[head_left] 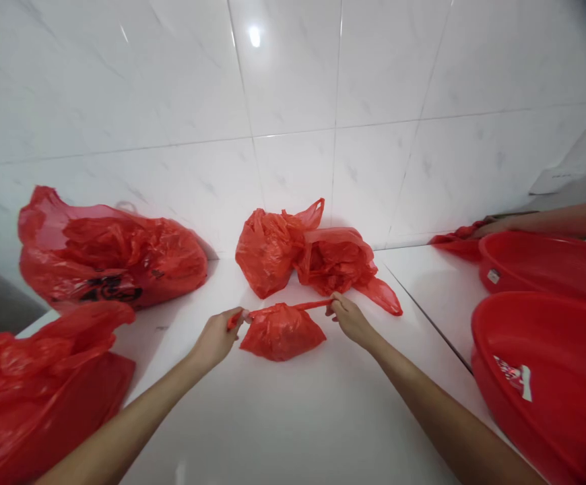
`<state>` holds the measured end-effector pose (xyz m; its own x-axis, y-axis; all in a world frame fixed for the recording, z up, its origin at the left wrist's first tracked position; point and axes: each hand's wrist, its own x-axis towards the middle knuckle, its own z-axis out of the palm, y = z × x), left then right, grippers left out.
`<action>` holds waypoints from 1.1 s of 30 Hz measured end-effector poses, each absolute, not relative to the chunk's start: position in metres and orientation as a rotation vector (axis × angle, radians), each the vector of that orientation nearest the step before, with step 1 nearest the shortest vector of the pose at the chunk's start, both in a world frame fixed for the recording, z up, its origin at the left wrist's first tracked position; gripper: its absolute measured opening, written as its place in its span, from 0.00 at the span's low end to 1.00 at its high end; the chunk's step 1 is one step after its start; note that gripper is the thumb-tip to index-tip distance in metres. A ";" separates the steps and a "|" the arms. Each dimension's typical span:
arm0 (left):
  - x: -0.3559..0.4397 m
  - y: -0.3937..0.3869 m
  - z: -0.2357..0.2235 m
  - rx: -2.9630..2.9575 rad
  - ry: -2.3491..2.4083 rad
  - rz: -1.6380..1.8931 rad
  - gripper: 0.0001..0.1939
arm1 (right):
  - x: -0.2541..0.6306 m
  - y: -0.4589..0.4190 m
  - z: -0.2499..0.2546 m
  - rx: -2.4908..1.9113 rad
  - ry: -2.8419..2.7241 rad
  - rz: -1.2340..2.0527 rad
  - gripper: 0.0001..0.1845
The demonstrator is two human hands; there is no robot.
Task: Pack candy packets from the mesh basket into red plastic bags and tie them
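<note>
A small filled red plastic bag (283, 335) rests on the white table in front of me, its top drawn out sideways into two handles. My left hand (221, 333) is closed round the left handle, with a bit of red plastic showing at the fingers. Stretched to the right, the other handle is pinched in my right hand (344, 315). What fills the bag cannot be made out. Just behind it stand two more red plastic bags, a rounded one (265, 252) and a looser one (336, 259) whose handle trails to the right.
Large red bags (116, 252) lie at the left, one in a red container (95, 397). Two red basins (490, 330) stand at the right, the nearer holding a small wrapper (515, 377). Another person's arm (566, 219) reaches in behind them. A tiled wall (293, 74) bounds the table.
</note>
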<state>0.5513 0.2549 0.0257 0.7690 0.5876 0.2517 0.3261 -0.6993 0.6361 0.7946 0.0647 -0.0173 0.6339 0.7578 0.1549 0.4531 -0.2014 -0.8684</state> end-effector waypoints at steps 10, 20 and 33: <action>0.621 0.234 -0.028 2.449 0.937 0.673 0.21 | 0.744 0.128 -0.038 -2.056 -1.016 0.121 0.18; 0.627 0.265 -0.052 2.652 1.156 0.242 0.18 | 0.779 0.129 -0.063 -2.378 -1.044 0.112 0.19; 0.624 0.256 -0.054 2.793 1.198 0.122 0.16 | 0.781 0.122 -0.070 -2.603 -1.054 0.052 0.19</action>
